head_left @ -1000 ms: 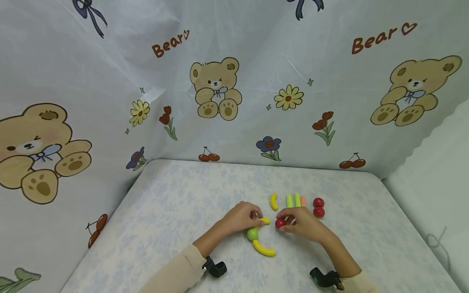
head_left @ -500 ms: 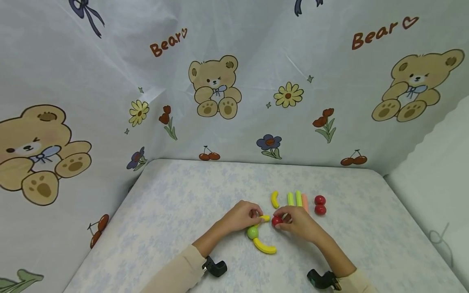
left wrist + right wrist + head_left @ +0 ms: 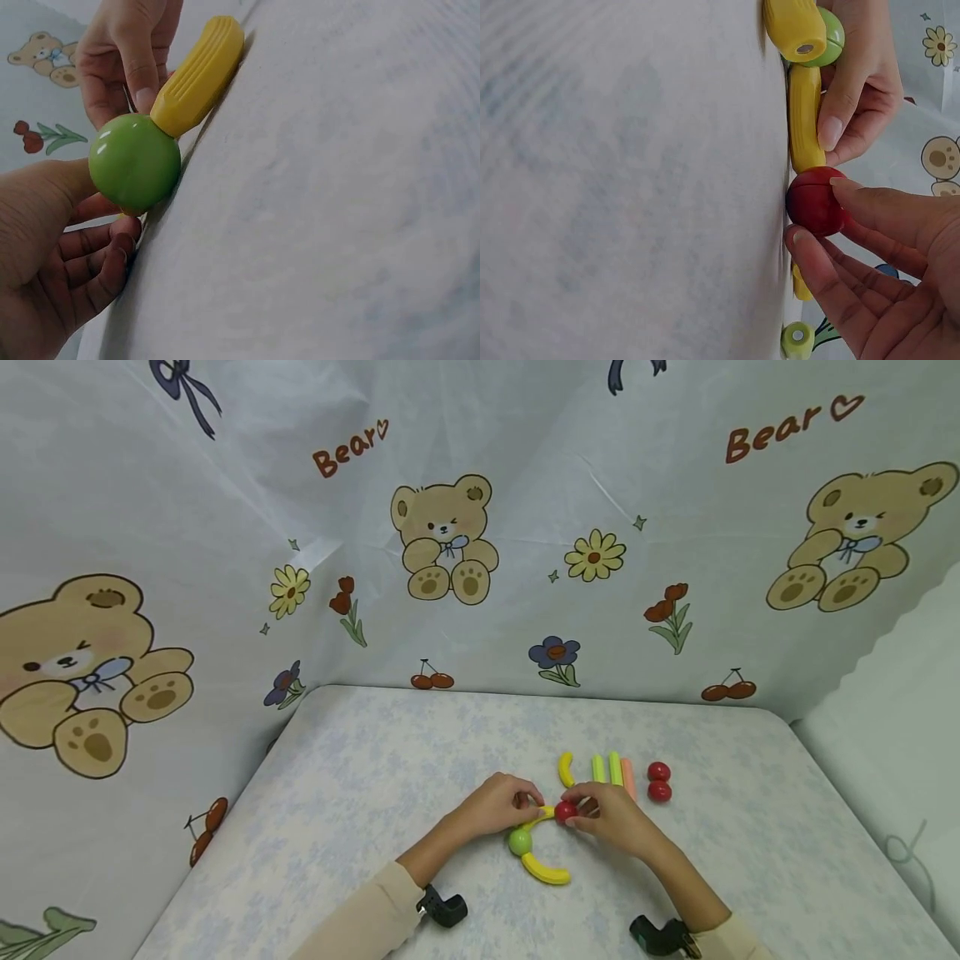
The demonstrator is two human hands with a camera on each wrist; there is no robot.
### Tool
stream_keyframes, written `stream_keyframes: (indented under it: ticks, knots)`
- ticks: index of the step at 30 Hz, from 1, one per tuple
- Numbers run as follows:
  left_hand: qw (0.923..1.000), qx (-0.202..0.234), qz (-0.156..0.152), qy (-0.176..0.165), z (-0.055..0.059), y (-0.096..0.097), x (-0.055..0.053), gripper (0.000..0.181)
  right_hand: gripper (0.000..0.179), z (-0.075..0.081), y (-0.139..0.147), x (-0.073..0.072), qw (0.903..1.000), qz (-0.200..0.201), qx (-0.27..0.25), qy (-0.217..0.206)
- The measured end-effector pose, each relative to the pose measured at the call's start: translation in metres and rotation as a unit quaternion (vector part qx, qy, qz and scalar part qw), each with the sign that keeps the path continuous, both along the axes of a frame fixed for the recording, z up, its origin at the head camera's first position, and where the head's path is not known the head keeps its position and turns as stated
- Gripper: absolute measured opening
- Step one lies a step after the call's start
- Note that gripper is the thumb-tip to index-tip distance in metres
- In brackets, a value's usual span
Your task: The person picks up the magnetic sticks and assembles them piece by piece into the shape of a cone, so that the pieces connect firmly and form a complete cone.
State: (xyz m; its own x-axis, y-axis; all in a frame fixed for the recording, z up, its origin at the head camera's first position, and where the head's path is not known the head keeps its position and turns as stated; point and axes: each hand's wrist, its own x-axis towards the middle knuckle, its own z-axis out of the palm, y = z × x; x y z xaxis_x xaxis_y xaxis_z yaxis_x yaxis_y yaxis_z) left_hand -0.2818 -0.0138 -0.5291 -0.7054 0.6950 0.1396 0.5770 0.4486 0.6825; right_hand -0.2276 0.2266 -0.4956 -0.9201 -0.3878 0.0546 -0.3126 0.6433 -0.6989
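My left hand (image 3: 498,803) pinches a yellow curved magnetic stick (image 3: 805,116) near the table's middle. One end of that stick meets a green ball (image 3: 135,161); a second yellow curved stick (image 3: 201,75) extends from the ball's other side. Between thumb and fingers, my right hand (image 3: 618,814) holds a red ball (image 3: 815,201) against the first stick's free end. In the right wrist view, a round metal tip shows at the second stick's end. Together the pieces form an open curve lying on the tabletop.
Behind the right hand lie another yellow curved stick (image 3: 566,770), two light green straight sticks (image 3: 615,768) and a salmon stick (image 3: 628,777). Two red balls (image 3: 659,782) sit to their right. A bear-print curtain (image 3: 495,643) borders the table's far edge.
My right hand has brought the red ball leftward, from a short gap away to the end of the yellow curved stick. The left hand has stayed nearly in place, pinching that stick.
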Motion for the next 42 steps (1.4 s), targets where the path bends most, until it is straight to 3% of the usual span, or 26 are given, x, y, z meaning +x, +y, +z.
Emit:
stream_keyframes:
  ticks: [9,18,29,33,42]
  knots:
    - [0.9999,-0.003,-0.011,-0.006,-0.003,0.000,-0.001,0.015,0.033,0.004,0.001,0.002,0.9996,0.021,-0.015,-0.010]
    - [0.9989,0.012,0.031,-0.033,-0.002,-0.012,0.007,0.014,0.036,0.009,-0.006,0.002,0.9990,0.038,-0.011,-0.019]
    - [0.9957,0.017,0.079,-0.046,-0.003,-0.026,0.023,0.013,0.030,0.016,0.009,0.002,0.9995,-0.030,0.000,0.004]
    - [0.9942,0.036,0.086,-0.053,-0.004,-0.030,0.030,0.012,0.029,0.019,0.011,-0.001,0.9979,-0.063,-0.004,0.012]
    - [0.9846,0.108,0.094,-0.100,-0.017,-0.036,0.026,0.010,0.028,0.027,0.002,-0.025,0.9925,-0.097,0.047,0.057]
